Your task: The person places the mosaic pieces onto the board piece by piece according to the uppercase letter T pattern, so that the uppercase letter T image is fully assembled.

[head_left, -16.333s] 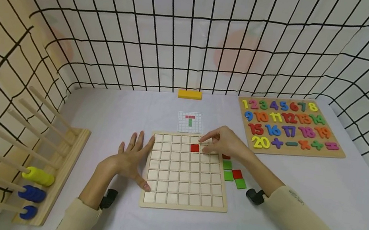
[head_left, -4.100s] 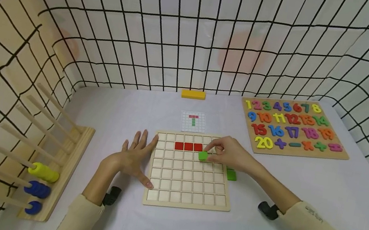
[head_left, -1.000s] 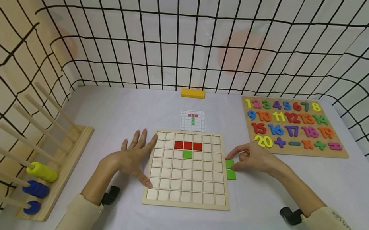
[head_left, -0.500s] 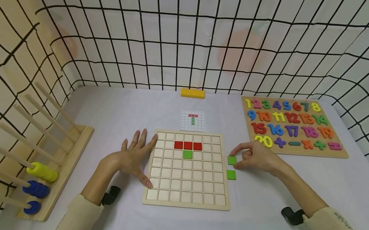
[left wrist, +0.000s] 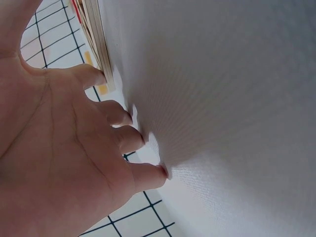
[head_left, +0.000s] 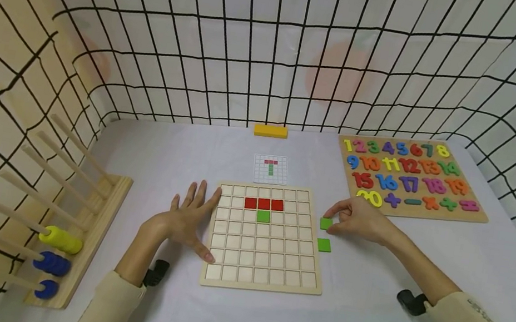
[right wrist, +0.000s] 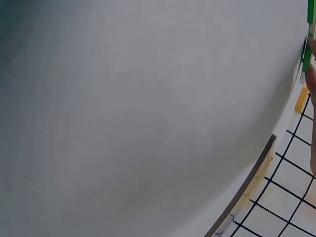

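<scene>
A wooden grid board [head_left: 259,289] lies on the table with three red tiles [head_left: 263,204] in a row. Directly below the middle one sits a green tile [head_left: 263,216]. My left hand [head_left: 183,223] rests spread at the board's left edge, thumb and forefinger touching it; its other fingertips meet the cloth in the left wrist view. Right of the board, my right hand [head_left: 359,220] pinches a second green tile [head_left: 326,224] between thumb and forefinger. A third green tile [head_left: 324,245] lies just nearer. Only a sliver of the right hand [right wrist: 313,91] shows in the right wrist view.
Behind the board lies a pattern card [head_left: 270,170] with a red and green T. A yellow block [head_left: 270,131] is farther back. The number board [head_left: 406,210] stands beyond my right hand, a peg abacus [head_left: 100,226] at left. Black wire mesh [head_left: 273,67] surrounds the table.
Long before, one red tile was on the board; three red and one green are there now. Over the last second, my right hand has drawn a green tile away from the other beside the board.
</scene>
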